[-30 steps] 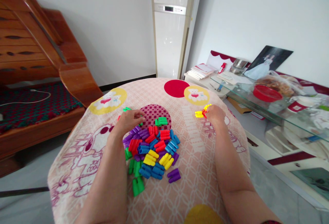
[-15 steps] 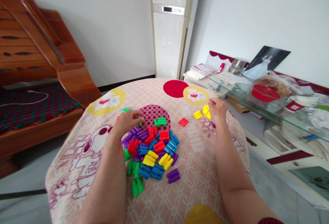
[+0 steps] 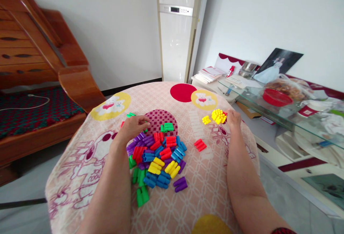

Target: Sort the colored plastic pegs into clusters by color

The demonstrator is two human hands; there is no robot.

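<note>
Red block (image 3: 200,145) now lies nearer the person, between pile (image 3: 156,166) and yellow cluster (image 3: 219,116) on the bench (image 3: 206,191); so that red is apart from the yellows. Right hand (image 3: 233,119) has shifted to the cluster's right, fingertips at a red bit (image 3: 225,113); grip hidden, can't tell. Left hand (image 3: 134,124) unmoved, loosely curled, half-covering a green bit (image 3: 146,130); hold unclear.

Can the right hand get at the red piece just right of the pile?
Likely yes: between the right hand and the red piece there seems to be only tablecloth, and nothing covers it.
</note>
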